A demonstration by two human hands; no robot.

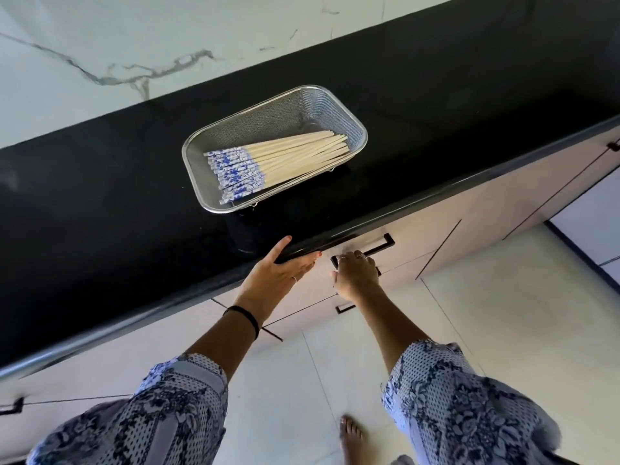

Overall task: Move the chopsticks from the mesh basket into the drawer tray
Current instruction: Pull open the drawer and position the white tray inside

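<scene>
The chopsticks [275,162] with blue patterned ends lie together in the mesh basket [349,115] on the black countertop [100,203]. Below its edge, the right hand [355,275] curls its fingers around the black drawer handle [379,245]; the left hand [278,273] rests flat, fingers straight, against the counter edge beside it. The drawer is closed

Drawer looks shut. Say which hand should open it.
Right. The right hand already curls on the drawer handle; the left hand lies flat against the counter edge, holding nothing.
</scene>
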